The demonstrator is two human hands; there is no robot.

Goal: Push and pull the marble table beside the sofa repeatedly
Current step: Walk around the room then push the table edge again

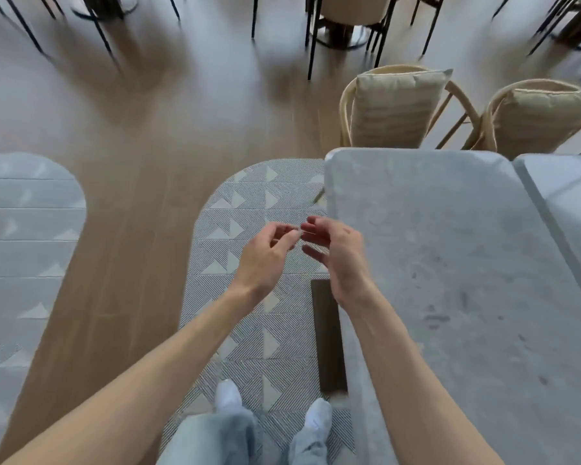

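Note:
The grey marble table [450,263] fills the right half of the head view, its long left edge running from the far corner down to the bottom. My right hand [336,253] hovers just left of that edge, fingers loosely curled and apart, not touching the top. My left hand [269,256] is raised beside it over the rug, fingertips almost meeting those of the right. Neither hand holds anything. No sofa is in view.
A patterned grey rug [249,213] lies under my feet. A dark table leg or base [327,333] shows below the edge. Two cushioned rattan chairs [399,109] stand behind the table. A second rug [24,246] lies left, across bare wooden floor [131,196]. Black chair legs [312,35] stand farther off.

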